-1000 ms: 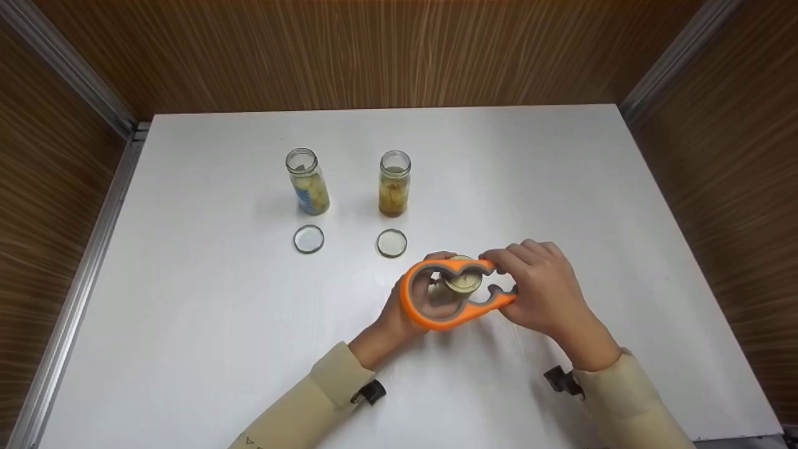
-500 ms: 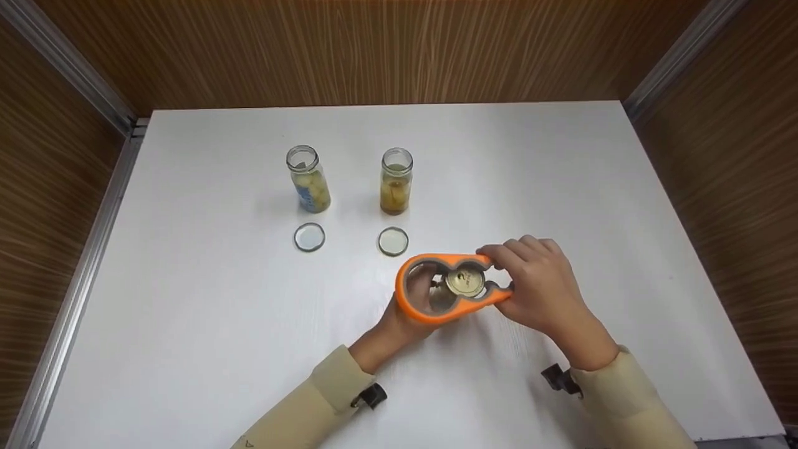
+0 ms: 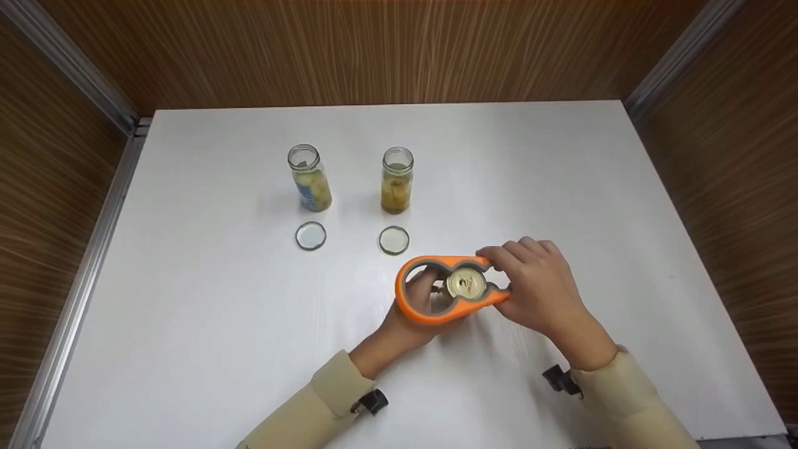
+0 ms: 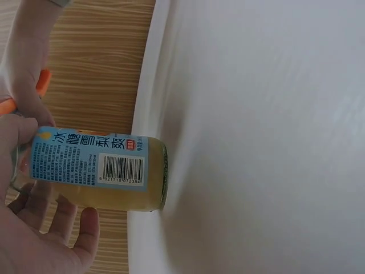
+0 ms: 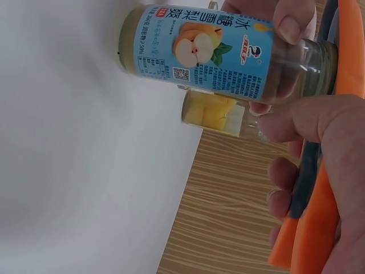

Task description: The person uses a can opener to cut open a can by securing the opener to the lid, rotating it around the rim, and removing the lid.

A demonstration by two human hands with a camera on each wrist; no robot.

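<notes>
My left hand point(image 3: 405, 324) grips a glass jar point(image 4: 151, 177) round its upper part. The jar carries a blue label point(image 5: 205, 48) with a pear picture and holds pale yellow contents. Its gold lid point(image 3: 466, 284) faces up in the head view. An orange jar opener point(image 3: 436, 318) with grey inner lining surrounds the lid, its smaller notch on both sides of the lid. My right hand point(image 3: 539, 290) squeezes the opener's two handle ends, thumb on the near side and fingers curled at the far one. In the left wrist view the jar's base appears just above the white surface.
Two lidless glass jars stand further back on the white table point(image 3: 187, 280): one with a blue label point(image 3: 312, 189), one with amber contents point(image 3: 395, 193). A lid point(image 3: 310, 236) lies before the left jar and another lid point(image 3: 394, 240) before the right. Wood-grain panels point(image 3: 386, 50) enclose the table.
The opener's arms have come together round the lid as my right hand squeezed. The lid now faces the head camera more squarely. The two other jars and their lids stay put.
</notes>
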